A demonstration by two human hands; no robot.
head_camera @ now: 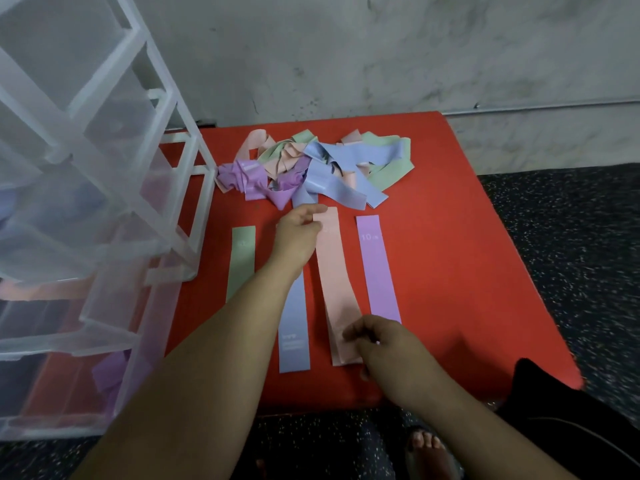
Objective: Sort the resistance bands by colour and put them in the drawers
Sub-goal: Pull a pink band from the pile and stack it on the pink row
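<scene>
While the pink band lies lengthwise on the red padded worktop, you hold it at both ends. Your left hand pinches the far end between thumb and curled fingers. Your right hand has its fingers curled onto the near end. That hand is motion-blurred, so the exact grip is hard to read, but the fingers close on the band's right edge.

The band is third from the left in a row of four flat strips:
- The blue band is just left of it, partly covered by your left forearm.
- The green band is at the far left of the row.
- The purple band is just right of the pink one, and its far end carries the print "10".

None of the four strips overlaps another.

Beyond the row, at the far side of the worktop, sits a tangled pile of pink, green, blue and purple bands.

A translucent plastic drawer unit stands at the left edge, its far corner next to the pile. A crumpled purple piece shows through a low drawer, and there is a pinkish tint in the drawer above. The contents of the upper drawers cannot be made out.

Around the worktop is dark speckled floor, with a grey mottled wall behind. A bare foot and black clothing show at the near right.
</scene>
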